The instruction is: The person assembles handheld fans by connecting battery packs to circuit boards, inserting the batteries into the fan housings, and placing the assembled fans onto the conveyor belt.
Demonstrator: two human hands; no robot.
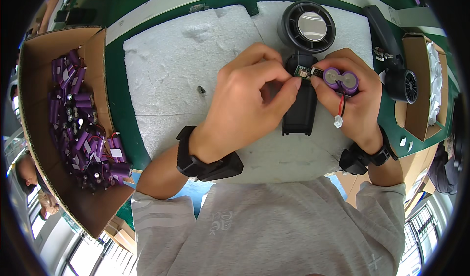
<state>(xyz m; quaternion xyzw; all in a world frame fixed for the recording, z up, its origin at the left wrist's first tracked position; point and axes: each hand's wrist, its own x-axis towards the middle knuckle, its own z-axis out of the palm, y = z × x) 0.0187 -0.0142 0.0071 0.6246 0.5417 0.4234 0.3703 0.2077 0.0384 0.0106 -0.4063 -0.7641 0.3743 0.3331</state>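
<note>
A black handheld fan (299, 109) lies on the foam sheet, its round ringed head with a silver disc pointing away from me. At the top of its handle sits a small green circuit board (302, 72). My left hand (247, 97) pinches the board's left edge between thumb and forefinger. My right hand (360, 92) holds a purple two-cell battery pack (341, 80), its ends facing up, while the thumb and forefinger come close to the board's right side. Red and black wires hang from the pack to a white plug (338, 122).
A cardboard box (63, 36) on the left holds many purple battery packs (81, 144). White foam sheets (166, 60) cover the green table. At right lie another black fan (402, 86) and an open carton (414, 56) with white pieces. People show at the far left.
</note>
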